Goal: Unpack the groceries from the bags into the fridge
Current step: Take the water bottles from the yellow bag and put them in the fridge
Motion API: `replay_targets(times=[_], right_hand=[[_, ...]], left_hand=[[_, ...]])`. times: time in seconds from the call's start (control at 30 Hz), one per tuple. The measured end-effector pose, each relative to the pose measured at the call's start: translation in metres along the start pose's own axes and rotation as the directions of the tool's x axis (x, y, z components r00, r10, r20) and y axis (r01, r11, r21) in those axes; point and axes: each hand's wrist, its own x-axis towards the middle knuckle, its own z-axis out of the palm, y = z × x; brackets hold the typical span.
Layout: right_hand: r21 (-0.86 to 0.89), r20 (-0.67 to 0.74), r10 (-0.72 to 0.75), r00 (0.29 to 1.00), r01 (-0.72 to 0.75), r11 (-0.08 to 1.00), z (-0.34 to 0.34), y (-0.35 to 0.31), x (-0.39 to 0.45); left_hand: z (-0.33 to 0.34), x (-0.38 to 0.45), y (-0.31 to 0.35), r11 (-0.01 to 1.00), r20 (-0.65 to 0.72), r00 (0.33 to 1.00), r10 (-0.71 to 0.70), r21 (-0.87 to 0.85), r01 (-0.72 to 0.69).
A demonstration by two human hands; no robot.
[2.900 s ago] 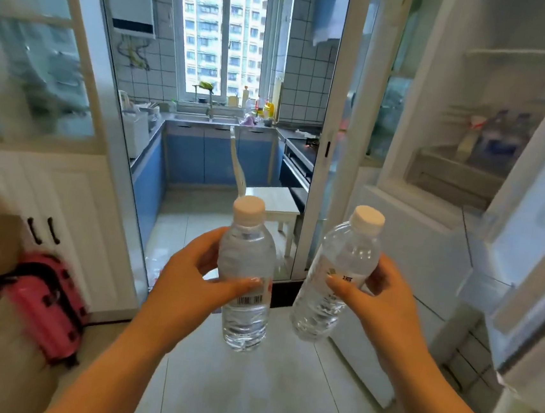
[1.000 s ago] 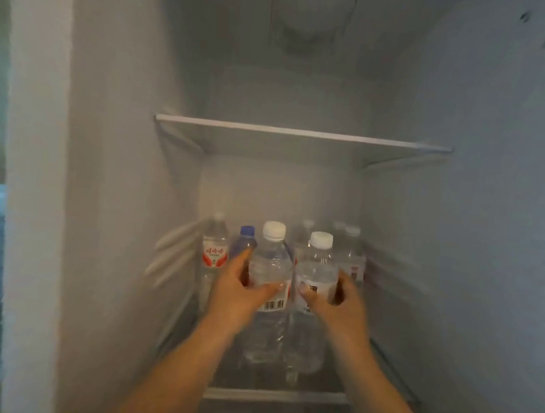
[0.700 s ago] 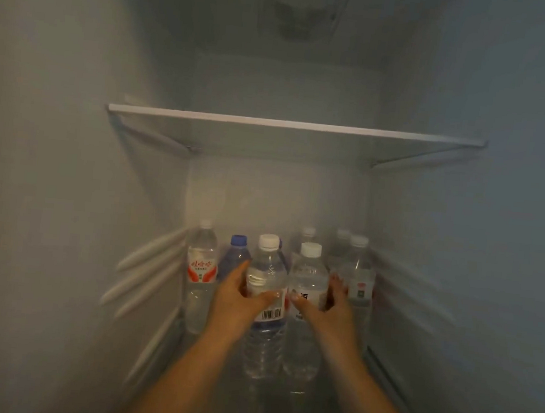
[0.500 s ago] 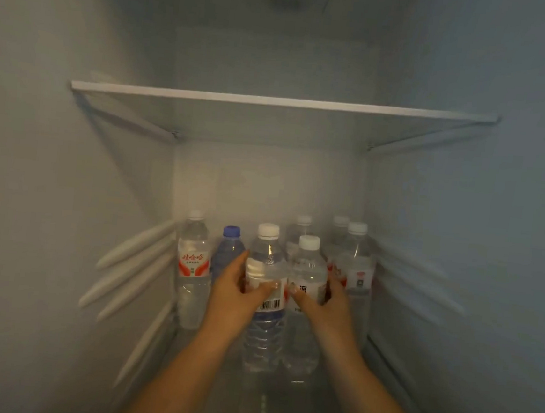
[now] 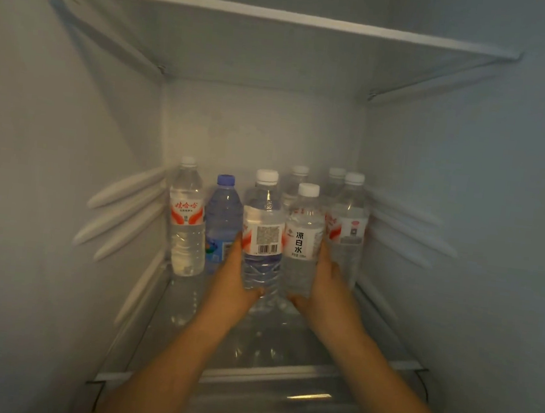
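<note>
Inside the fridge, two clear water bottles with white caps stand side by side on the glass shelf [image 5: 282, 370]. My left hand [image 5: 232, 285] grips the lower part of the barcode-labelled bottle [image 5: 262, 225]. My right hand [image 5: 326, 288] grips the bottle with black characters [image 5: 303, 236] from its right side. Both hands have slid low on the bottles, thumbs curled under their fronts. Whether the bottle bases touch the shelf is hidden by my hands.
Behind stand several more bottles: a red-labelled one [image 5: 186, 218] at the left, a blue one [image 5: 223, 221], another red-labelled one [image 5: 349, 227] at the right. An upper glass shelf [image 5: 283, 14] spans overhead. Ribbed fridge walls close in on both sides.
I carried both bottles from the kitchen into the fridge. In the last second they moved back and down toward the shelf, and my hands slid from the labels to the bottles' lower halves.
</note>
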Motion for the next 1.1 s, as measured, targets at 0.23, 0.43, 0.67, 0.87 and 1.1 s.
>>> replay_targets(times=[0.23,0.43,0.67,0.87,1.1], right_hand=[[-0.252,-0.069,0.010,0.998,-0.027,0.967,-0.004,-0.001,-0.002],[-0.412,-0.059,-0.039,0.998,0.012,0.911,-0.005,0.008,0.004],[-0.378,-0.072,0.025,0.997,-0.050,0.925,-0.003,0.013,0.010],[-0.339,-0.055,-0.027,0.998,0.006,0.941,-0.004,0.017,0.004],[-0.355,-0.066,-0.083,0.994,0.054,0.933,-0.046,-0.002,-0.046]], left_hand=[[0.016,0.018,-0.024,0.998,-0.060,0.998,0.022,0.051,-0.019],[0.032,0.033,-0.042,0.994,-0.061,0.998,0.001,0.112,0.006],[0.040,0.040,-0.053,0.976,-0.086,0.995,-0.047,0.207,0.064],[0.030,0.035,-0.038,0.969,0.007,0.998,-0.061,0.241,0.057],[0.009,-0.028,0.009,0.952,0.182,0.981,0.060,0.286,-0.111]])
